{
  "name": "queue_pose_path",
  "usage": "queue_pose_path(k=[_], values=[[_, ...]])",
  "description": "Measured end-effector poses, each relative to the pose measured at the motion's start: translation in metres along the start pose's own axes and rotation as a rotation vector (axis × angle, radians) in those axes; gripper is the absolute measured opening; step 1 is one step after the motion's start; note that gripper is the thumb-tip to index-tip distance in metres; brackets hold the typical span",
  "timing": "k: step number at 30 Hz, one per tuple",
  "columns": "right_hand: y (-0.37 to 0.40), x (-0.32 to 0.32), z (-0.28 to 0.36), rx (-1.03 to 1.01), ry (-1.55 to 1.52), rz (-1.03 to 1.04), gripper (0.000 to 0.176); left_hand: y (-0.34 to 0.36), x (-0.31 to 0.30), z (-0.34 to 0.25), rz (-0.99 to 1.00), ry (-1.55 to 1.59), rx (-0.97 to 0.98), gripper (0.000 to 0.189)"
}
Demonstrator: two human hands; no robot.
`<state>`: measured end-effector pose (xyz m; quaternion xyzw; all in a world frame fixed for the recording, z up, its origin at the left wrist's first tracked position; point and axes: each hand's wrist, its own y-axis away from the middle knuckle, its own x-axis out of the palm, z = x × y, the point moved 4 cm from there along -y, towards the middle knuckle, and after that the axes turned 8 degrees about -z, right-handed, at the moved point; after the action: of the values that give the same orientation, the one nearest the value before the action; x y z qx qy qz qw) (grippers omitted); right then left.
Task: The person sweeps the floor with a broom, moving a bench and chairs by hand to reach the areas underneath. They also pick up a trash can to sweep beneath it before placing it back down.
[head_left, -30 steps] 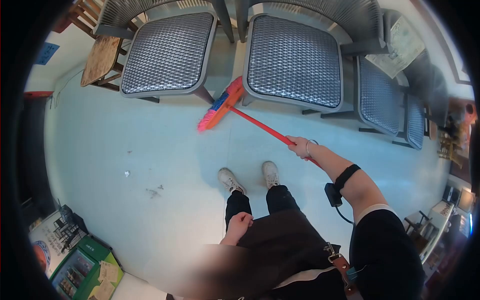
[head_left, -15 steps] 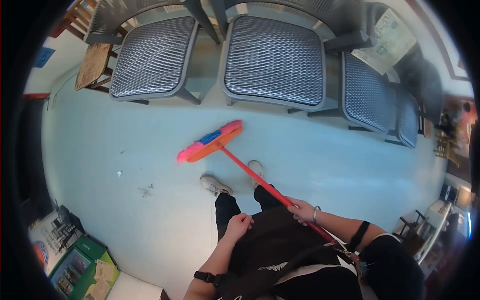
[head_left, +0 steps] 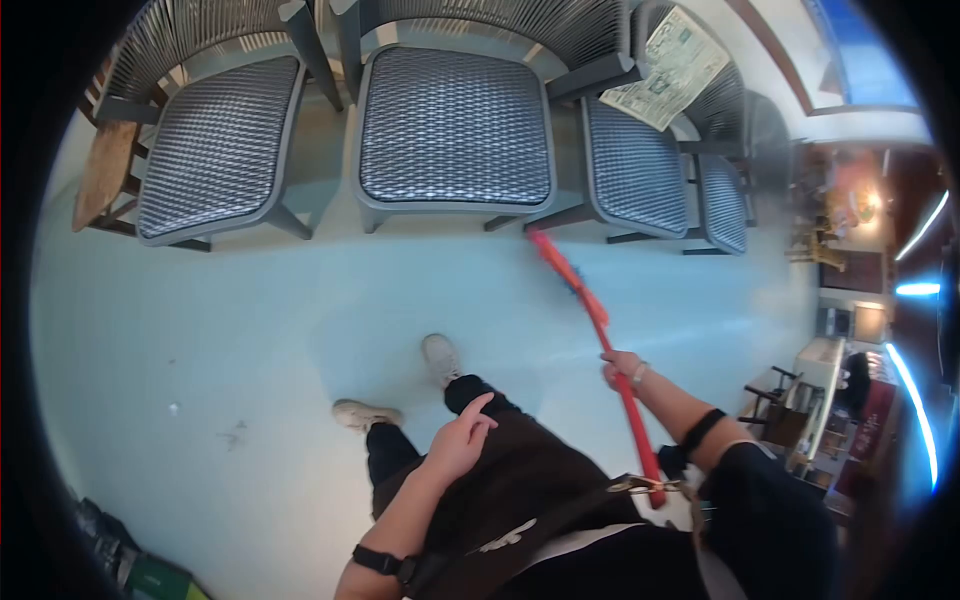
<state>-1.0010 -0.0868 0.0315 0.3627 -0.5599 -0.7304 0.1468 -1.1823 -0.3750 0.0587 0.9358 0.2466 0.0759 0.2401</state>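
Note:
My right hand (head_left: 622, 370) is wrapped round the red handle of a broom (head_left: 632, 420). The broom head (head_left: 572, 275) reaches away from me, with its far end close to a chair leg at the right. Above the dark apron, my left hand (head_left: 463, 437) holds nothing, with its fingers apart and partly stretched. Light shoes (head_left: 440, 358) stand on the pale floor left of the broom.
Grey woven chairs (head_left: 455, 125) line the top, and a paper sheet (head_left: 672, 70) lies over one at the right. A wooden stool (head_left: 108, 172) stands at the left. Small debris (head_left: 236, 434) lies on the floor (head_left: 250, 320). Furniture stands at the right edge.
The broom has swung to the right with my right hand, and its head is turned more lengthwise. My left hand's fingers have opened. The view has shifted, so the chairs appear further left.

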Motion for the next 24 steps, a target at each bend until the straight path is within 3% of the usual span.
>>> queue_pose_path(k=[3,5,6,8,10,11,12,13,14,15,16,18,19,20,21,23,24], values=[[-0.043,0.053,0.001,0.081,-0.221,0.001,0.018,0.012,-0.006,-0.011,0.098,0.060,-0.007,0.045],[-0.036,0.105,-0.009,0.044,-0.244,0.004,0.013,0.025,-0.019,-0.018,-0.054,-0.031,0.380,0.053],[-0.031,0.127,-0.017,0.053,-0.222,0.001,0.013,0.032,-0.024,-0.015,-0.068,-0.020,0.365,0.053],[-0.025,0.201,-0.039,0.152,-0.335,0.057,0.011,0.057,-0.052,-0.015,-0.151,0.058,0.552,0.062],[-0.008,0.275,-0.057,0.036,-0.112,-0.007,0.010,0.080,-0.087,0.007,-0.381,0.295,0.473,0.055],[0.014,0.311,-0.066,0.031,-0.190,0.068,0.007,0.089,-0.104,0.026,-0.497,0.350,0.452,0.050],[-0.004,0.348,-0.083,0.015,-0.004,0.232,0.005,0.099,-0.124,0.054,-0.654,0.413,0.429,0.037],[-0.037,0.385,-0.104,-0.099,0.162,0.208,0.008,0.115,-0.151,0.064,-0.761,0.590,0.378,0.025],[0.029,0.429,-0.112,-0.019,0.028,0.204,0.011,0.135,-0.185,0.074,-0.830,0.733,0.342,0.016],[0.044,0.477,-0.133,0.046,0.058,0.334,0.013,0.165,-0.222,0.077,-1.028,0.539,0.221,0.023],[0.082,0.521,-0.151,0.080,0.007,0.432,0.019,0.195,-0.253,0.079,-1.161,0.585,0.271,0.024],[0.159,0.593,-0.182,0.033,0.224,0.622,0.031,0.264,-0.317,0.087,-1.315,0.583,0.322,0.022],[0.174,0.640,-0.210,0.058,0.322,0.720,0.030,0.295,-0.342,0.069,-1.349,0.440,0.452,0.026],[0.201,0.680,-0.233,0.125,0.296,0.846,0.028,0.325,-0.367,0.058,-1.223,0.456,0.602,0.025],[0.238,0.698,-0.238,0.061,0.237,0.893,0.022,0.344,-0.383,0.044,-1.087,0.466,0.745,0.025],[0.284,0.718,-0.249,0.156,0.108,0.995,0.019,0.333,-0.353,-0.038,-1.598,0.024,0.803,0.032],[0.307,0.710,-0.245,0.127,0.096,0.974,0.019,0.350,-0.360,-0.011,-1.668,-0.004,0.522,0.024]])
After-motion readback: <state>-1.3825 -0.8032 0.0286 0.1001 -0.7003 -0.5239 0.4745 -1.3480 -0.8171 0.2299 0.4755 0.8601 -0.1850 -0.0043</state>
